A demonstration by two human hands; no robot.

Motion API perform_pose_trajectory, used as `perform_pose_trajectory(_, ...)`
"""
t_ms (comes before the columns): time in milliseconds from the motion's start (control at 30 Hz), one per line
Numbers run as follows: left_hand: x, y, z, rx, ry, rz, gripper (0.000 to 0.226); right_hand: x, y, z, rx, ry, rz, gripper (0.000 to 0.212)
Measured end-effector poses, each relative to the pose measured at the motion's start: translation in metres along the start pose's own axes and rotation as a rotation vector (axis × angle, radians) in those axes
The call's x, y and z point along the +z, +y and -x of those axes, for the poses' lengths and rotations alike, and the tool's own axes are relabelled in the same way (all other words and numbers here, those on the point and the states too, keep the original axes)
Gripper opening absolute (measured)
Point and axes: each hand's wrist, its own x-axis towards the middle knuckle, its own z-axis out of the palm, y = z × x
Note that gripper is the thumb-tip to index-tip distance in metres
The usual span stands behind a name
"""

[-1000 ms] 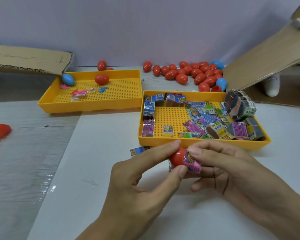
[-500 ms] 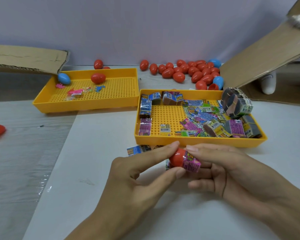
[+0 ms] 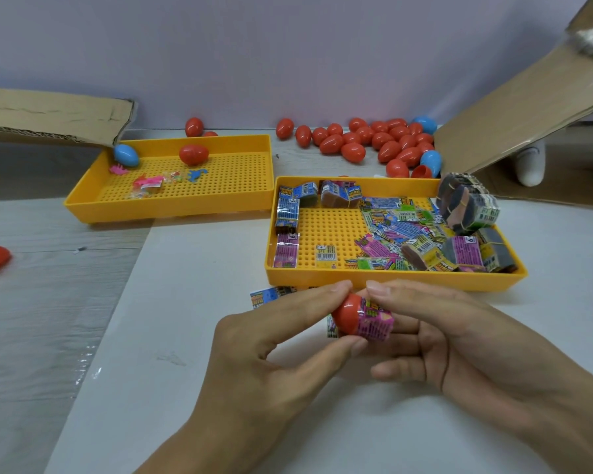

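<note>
A red plastic egg (image 3: 345,313) with a pink printed wrapper (image 3: 375,319) around one end is held over the white table in front of me. My left hand (image 3: 274,350) pinches the bare red end between thumb and forefinger. My right hand (image 3: 449,340) holds the wrapped end with its fingertips. Another printed wrapper (image 3: 269,295) lies on the table just behind my left hand, partly hidden.
A yellow tray (image 3: 391,278) with several printed wrappers stands just beyond my hands. A second yellow tray (image 3: 172,206) at the back left holds a red egg (image 3: 193,154), a blue egg (image 3: 126,155) and small toys. Several loose eggs (image 3: 367,142) lie at the back. Cardboard flaps (image 3: 514,107) rise right and left.
The hands keep their hold on the egg and wrapper; the wrapper sits a little further over the egg. The view has shifted slightly.
</note>
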Motion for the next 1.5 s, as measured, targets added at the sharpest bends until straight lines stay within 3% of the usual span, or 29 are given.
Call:
perform_pose_trajectory(567,-0.0008,0.0039,0.0,-0.101,-0.051,-0.023,0.047,0.0012,0.0051,-0.0013,0.001,0.038,0.08,0.033)
perform_pose_trajectory(833,0.0016,0.0064,-0.0006,-0.012,-0.013,-0.067,0.041,0.0015,0.0076,-0.0009,-0.013,0.048,0.069,0.039)
perform_pose_trajectory(1333,0.0014,0.0045,-0.0005,-0.125,0.041,0.141,0.038,0.0035,0.0041,-0.0001,0.015,-0.025,0.057,0.036)
perform_pose_trajectory(1500,0.0024,0.0038,-0.0001,-0.114,0.044,0.175,0.044,0.004,0.0008,0.0036,-0.071,0.008,0.099,0.024)
